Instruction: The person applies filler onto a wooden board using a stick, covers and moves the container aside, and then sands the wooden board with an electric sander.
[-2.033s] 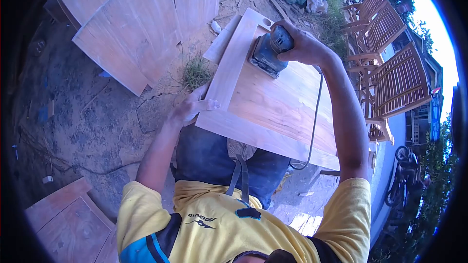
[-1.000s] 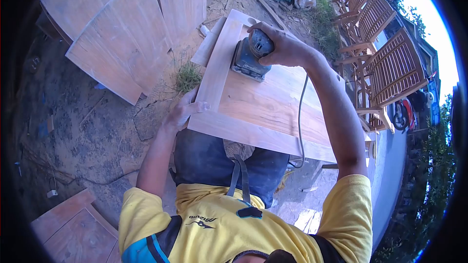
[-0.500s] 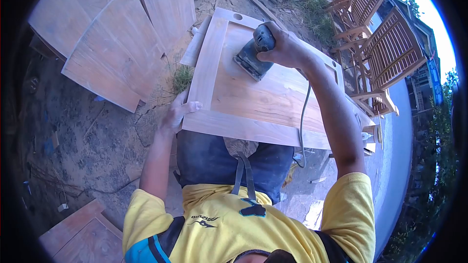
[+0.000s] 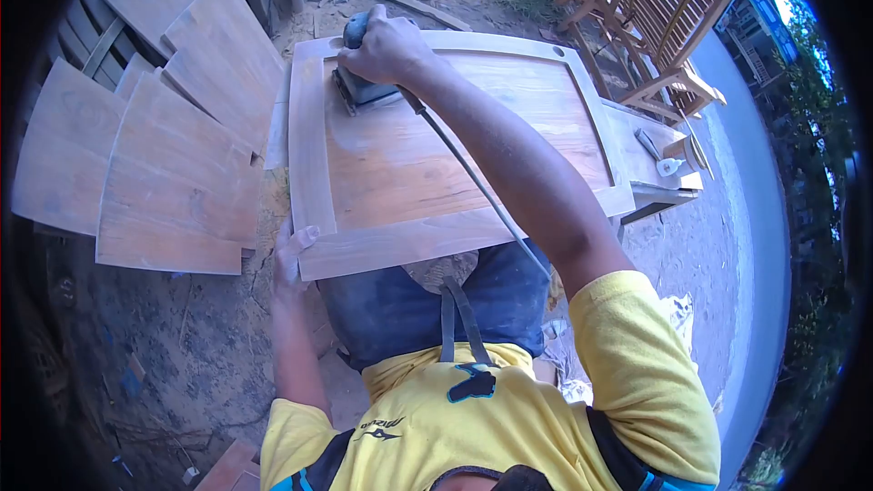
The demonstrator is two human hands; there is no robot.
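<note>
Sander [image 4: 371,95]: dark blue body, dusty dark base, set on the far left corner area of a framed wooden panel [image 4: 455,150]. Right hand [image 4: 386,50] wrapped round its top, fingers grasping it (their tips partly hidden). Panel: pale frame strips around a browner recessed centre, grain streaked, whitish dust toward the left; dark round hole by the far right corner.

Left hand [image 4: 293,253] grasps the near left corner, thumb on top, other fingers mostly out of sight. Right forearm crosses above the panel, hiding part of the far strip and centre. Cord [image 4: 464,168] runs from the sander under that arm, over the near edge.

Bench [image 4: 627,132] shows past the panel's right edge; on its right end, a white bottle [image 4: 670,166], a dark-handled tool [image 4: 647,143] and a round container [image 4: 684,153].

Left of the panel, wooden boards [image 4: 177,177] overlap, leaning by a slatted fence [image 4: 86,32]. Slatted chairs [image 4: 668,5] beyond the far right corner. Ground [image 4: 218,336] dusty, stained; paved road [image 4: 741,245] at right.
</note>
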